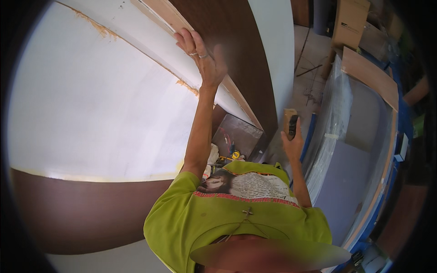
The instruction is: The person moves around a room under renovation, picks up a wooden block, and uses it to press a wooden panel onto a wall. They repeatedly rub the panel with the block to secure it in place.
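My left hand (pixel 202 57) lies with fingers stretched out on the pale wooden edge strip (pixel 175 18) of a dark brown panel (pixel 218 27). Two rings show on its fingers. To the left of that strip runs a white surface with rough tan filler or torn wood (pixel 102 31) along a seam. Lower and to the right, my right hand (pixel 292 143) is closed around a tan block with a black grip (pixel 292 125), held out beside the panel, apart from it. Its exact kind I cannot make out.
A large white panel (pixel 104 104) fills the left, above a brown band (pixel 91 204). Below the panel's end sit a dark board (pixel 239 136) and a yellow tape measure (pixel 236 155). Plastic-wrapped grey sheets (pixel 350 154) and a cardboard box (pixel 350 22) stand right.
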Demonstrator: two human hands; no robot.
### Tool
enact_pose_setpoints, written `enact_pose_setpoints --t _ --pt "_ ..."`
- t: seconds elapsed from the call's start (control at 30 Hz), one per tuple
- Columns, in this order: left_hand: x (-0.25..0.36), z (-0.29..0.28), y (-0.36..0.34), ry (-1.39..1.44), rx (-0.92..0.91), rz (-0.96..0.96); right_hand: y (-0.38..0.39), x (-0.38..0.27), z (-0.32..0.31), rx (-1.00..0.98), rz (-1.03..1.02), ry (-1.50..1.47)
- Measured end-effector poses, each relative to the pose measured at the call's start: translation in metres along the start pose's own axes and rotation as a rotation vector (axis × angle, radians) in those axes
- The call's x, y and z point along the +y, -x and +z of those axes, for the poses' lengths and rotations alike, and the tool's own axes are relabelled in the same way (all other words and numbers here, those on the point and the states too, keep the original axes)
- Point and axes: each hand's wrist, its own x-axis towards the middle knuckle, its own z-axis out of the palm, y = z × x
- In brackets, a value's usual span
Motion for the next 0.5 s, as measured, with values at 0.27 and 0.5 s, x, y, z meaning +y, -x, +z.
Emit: enact_pose_setpoints --t 0.27,0.5 --pt "0.017 -0.033 0.004 0.422 -0.045 -0.270 -0.020 0.008 -0.006 -0.116 0.051 -0.082" --pt "0.031 -0.055 0.016 0.494 0.044 -0.347 -0.017 -0.004 -0.006 -0.177 0.109 -0.190"
